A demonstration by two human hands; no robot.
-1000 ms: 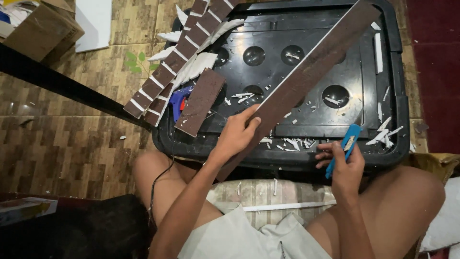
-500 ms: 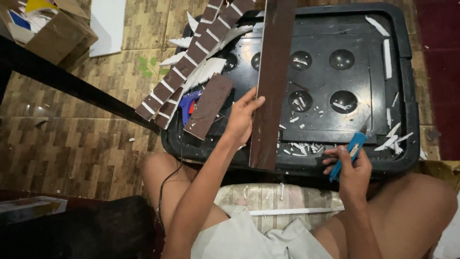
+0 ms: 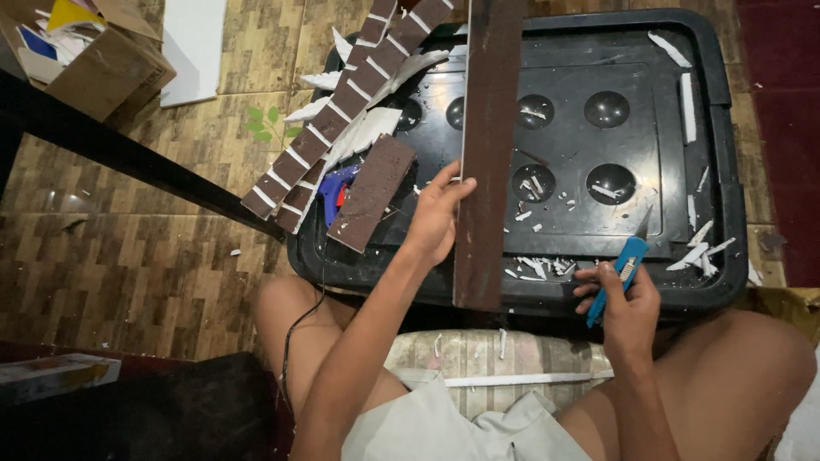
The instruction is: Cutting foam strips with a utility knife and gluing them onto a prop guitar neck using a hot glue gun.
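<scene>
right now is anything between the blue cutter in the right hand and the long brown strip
Nothing visible. The right hand holds the blue cutter beside the long brown strip; only bare black lid with small white scraps lies between.

A black bin lid (image 3: 717, 128) serves as the work surface, resting on a wood-patterned floor (image 3: 128, 256). On it lie a long brown strip (image 3: 487, 128), a short brown piece (image 3: 371, 192), striped brown strips (image 3: 342, 111), a blue glue gun (image 3: 335, 183) and white scraps (image 3: 696, 254).
</scene>
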